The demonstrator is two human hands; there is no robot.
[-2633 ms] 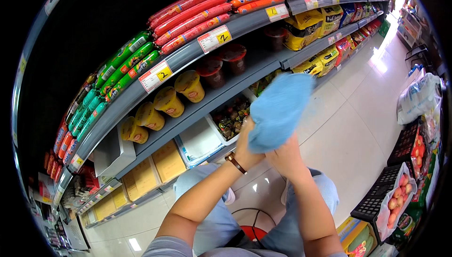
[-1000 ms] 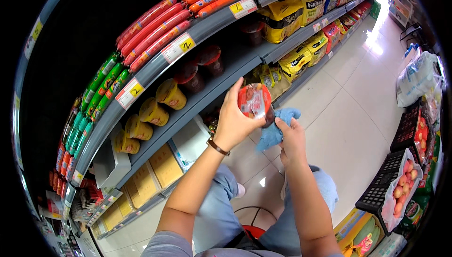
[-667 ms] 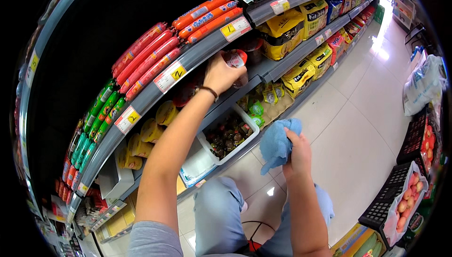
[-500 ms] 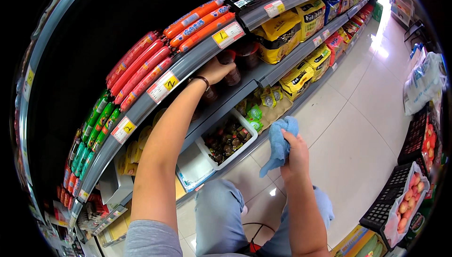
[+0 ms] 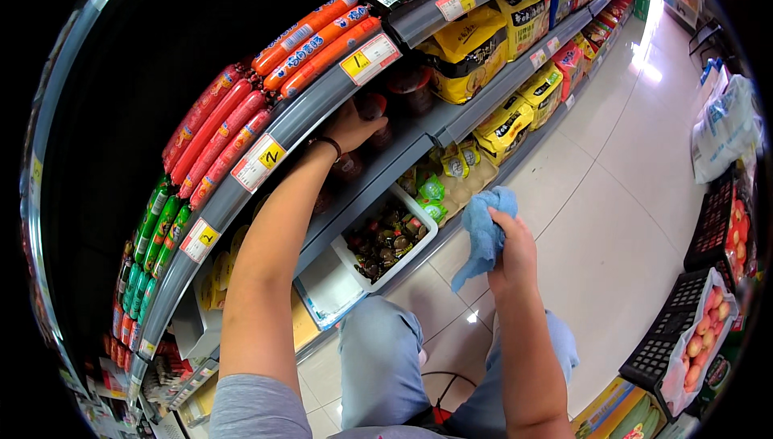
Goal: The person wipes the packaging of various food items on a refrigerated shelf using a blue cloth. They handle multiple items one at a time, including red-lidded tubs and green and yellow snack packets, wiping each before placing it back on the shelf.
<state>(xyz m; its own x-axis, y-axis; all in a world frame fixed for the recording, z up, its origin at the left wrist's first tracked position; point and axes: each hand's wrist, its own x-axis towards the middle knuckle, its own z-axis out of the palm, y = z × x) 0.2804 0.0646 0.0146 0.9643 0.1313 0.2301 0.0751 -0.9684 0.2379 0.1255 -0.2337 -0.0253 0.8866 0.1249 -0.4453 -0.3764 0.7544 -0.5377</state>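
My left hand (image 5: 349,127) reaches under the grey shelf lip, its fingers closed on a dark cup with a red lid (image 5: 375,107), beside other similar cups (image 5: 407,93) on the middle shelf. Part of that hand is in shadow. A dark band circles that wrist. My right hand (image 5: 515,250) grips a crumpled light blue cloth (image 5: 483,226) above the floor, in front of the lowest shelf. Red, orange and green wrapped sausages (image 5: 217,149) lie in stacks on the shelf above my left hand.
Yellow bags (image 5: 467,57) line the shelves to the right. Below stand a white bin (image 5: 354,276) of small dark wrapped pieces and an egg tray (image 5: 471,193). Black crates (image 5: 648,338) with apples (image 5: 704,330) and a white sack (image 5: 717,137) line the tiled floor's (image 5: 596,230) right side.
My left hand carried the red-lidded cup from beside the cloth onto the shelf and has moved slightly deeper and leftward. My right hand with the cloth drew away from it.
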